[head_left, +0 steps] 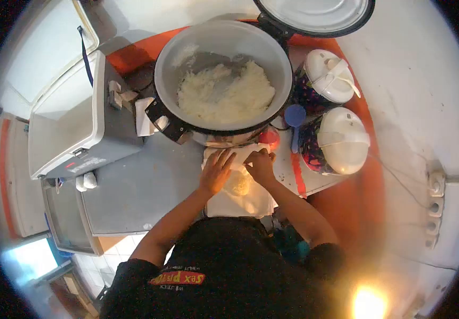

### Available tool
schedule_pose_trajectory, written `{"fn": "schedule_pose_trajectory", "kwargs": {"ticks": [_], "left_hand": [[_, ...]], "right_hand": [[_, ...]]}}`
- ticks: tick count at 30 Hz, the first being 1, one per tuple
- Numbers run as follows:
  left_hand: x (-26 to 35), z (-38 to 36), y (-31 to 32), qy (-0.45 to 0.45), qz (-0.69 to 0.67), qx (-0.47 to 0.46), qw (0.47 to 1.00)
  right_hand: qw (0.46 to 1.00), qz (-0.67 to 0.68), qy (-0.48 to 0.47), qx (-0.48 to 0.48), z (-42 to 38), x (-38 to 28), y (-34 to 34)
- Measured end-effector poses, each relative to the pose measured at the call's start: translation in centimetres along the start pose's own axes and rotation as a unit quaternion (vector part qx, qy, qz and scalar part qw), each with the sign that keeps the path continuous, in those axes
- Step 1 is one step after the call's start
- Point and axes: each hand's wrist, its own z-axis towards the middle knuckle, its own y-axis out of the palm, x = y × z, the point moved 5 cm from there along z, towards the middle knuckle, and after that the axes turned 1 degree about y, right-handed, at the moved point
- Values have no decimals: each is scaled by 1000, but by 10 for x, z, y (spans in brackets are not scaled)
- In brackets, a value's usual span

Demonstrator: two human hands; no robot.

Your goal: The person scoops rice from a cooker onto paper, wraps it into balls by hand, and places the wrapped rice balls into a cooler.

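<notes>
A stack of pale paper sheets (221, 204) lies on the table in front of my body, with a small yellowish mound (240, 183) on it. My left hand (218, 169) rests on the upper left part of the paper, its fingers stretched out. At the upper right of the paper, my right hand (260, 164) has its fingers bent and pressed together; what they hold, if anything, is too small to make out. Just beyond both hands stands a large open pot (168, 69) of white rice (229, 95). A red round object (269, 138) sits beyond my right hand.
An open grey cooler box (102, 119) stands at the left. At the right are two containers with white lids (329, 77) (344, 139) and a blue scoop (295, 116). The pot's raised lid (320, 13) is at the top. A metal tray (67, 218) lies at the lower left.
</notes>
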Motion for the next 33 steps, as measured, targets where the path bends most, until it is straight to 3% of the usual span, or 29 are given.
{"fn": "schedule_pose_trajectory", "kwargs": {"ticks": [2,3,4,5,7,8,11,13,14,16,17,19,20,22,23,25,29,31,32,33], "left_hand": [[-2,-5,7,29,3,-12,999],[-10,-26,45,64,-28,-173,982],[-11,-39,61,98,-59,-329,937],[-11,-49,61,97,-59,-328,938],[4,-63,35,105,-100,-325,934],[9,-70,31,106,-101,-325,934],[13,-89,30,113,-108,-297,942],[-5,-95,22,60,25,-104,992],[-16,-100,28,60,26,-101,993],[-54,-110,35,-115,-31,-97,988],[-61,-112,38,-117,-31,-95,988],[-71,-117,54,-197,-224,-200,933],[-69,-117,55,-197,-225,-198,933],[-72,-126,69,-363,-340,-235,835],[-68,-127,70,-363,-341,-234,835],[-61,-138,73,-404,-433,-143,794],[-15,-168,58,-375,-434,-179,800],[5,-199,71,-278,-254,-480,792],[3,-204,73,-279,-254,-482,791],[6,-195,63,-322,-398,-416,751]], "right_hand": [[999,-9,-19,-34,-16,-2,-6],[997,-16,-36,-62,-25,-5,-8],[983,-45,-2,-177,-35,-2,1],[983,-46,-2,-178,-45,-8,1],[993,-76,-48,-77,-65,-37,-5],[989,-66,-54,-123,-72,-47,1],[983,-111,-67,-128,-98,-55,39],[987,-94,-63,-114,-116,-55,41],[990,-76,-63,-102,-121,-55,41],[992,-64,-63,-84,-134,-50,46],[995,-50,-60,-64,-137,-47,48],[993,-64,-53,-79,-141,-44,49],[992,-76,-45,-92,-142,-42,49],[991,-89,-49,-90,-143,-40,45],[990,-99,-53,-88,-144,-39,43],[989,-108,-55,-89,-144,-38,40],[990,-92,-66,-83,-147,-29,42],[993,-65,-65,-68,-148,-29,41],[996,-39,-63,-54,-149,-29,41],[996,-37,-62,-55,-149,-33,37]]}}
